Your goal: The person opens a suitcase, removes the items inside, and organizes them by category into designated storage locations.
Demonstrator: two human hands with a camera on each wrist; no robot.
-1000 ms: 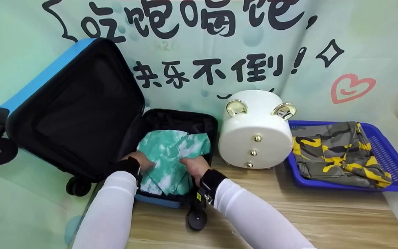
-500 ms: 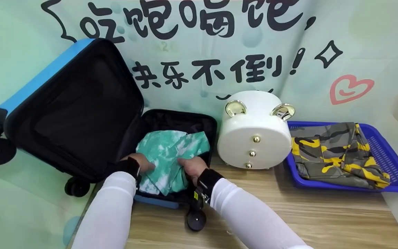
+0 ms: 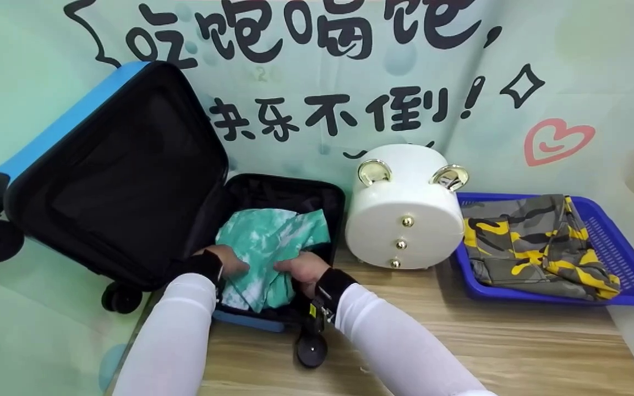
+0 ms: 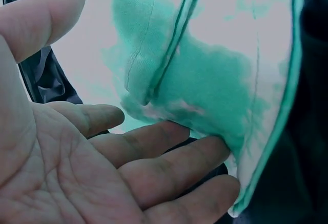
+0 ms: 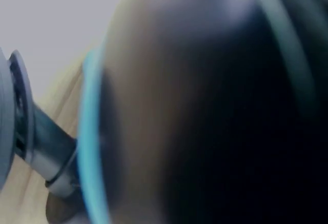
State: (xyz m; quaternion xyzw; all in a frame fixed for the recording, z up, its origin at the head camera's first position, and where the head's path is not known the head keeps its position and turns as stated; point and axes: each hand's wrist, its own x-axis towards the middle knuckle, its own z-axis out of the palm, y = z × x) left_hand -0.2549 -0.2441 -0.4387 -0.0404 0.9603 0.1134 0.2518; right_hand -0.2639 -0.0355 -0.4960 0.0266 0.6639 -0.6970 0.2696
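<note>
A folded green-and-white tie-dye garment point(image 3: 264, 242) lies in the base of an opened blue suitcase point(image 3: 251, 320) with a black lining. At the garment's left side is my left hand point(image 3: 230, 260). In the left wrist view, the fingers point(image 4: 169, 165) of that hand reach loosely extended under the cloth's edge, with the thumb apart from it. My right hand point(image 3: 307, 269) grips the garment's right side, its thumb over the bunched cloth and its other fingers mostly hidden. The right wrist view is dark and blurred, showing the suitcase rim point(image 5: 89, 147).
The black-lined suitcase lid point(image 3: 130, 170) leans up at the left against the wall. Right of the suitcase stands a white round box point(image 3: 405, 231) with gold ears and knobs. Beyond it, a blue basket point(image 3: 633, 258) holds folded camouflage clothing point(image 3: 542, 247). A suitcase wheel point(image 3: 311, 350) juts out in front.
My right hand has shifted slightly left, bringing the garment's right side inward so it bunches narrower. The left hand stays nearly in place.
</note>
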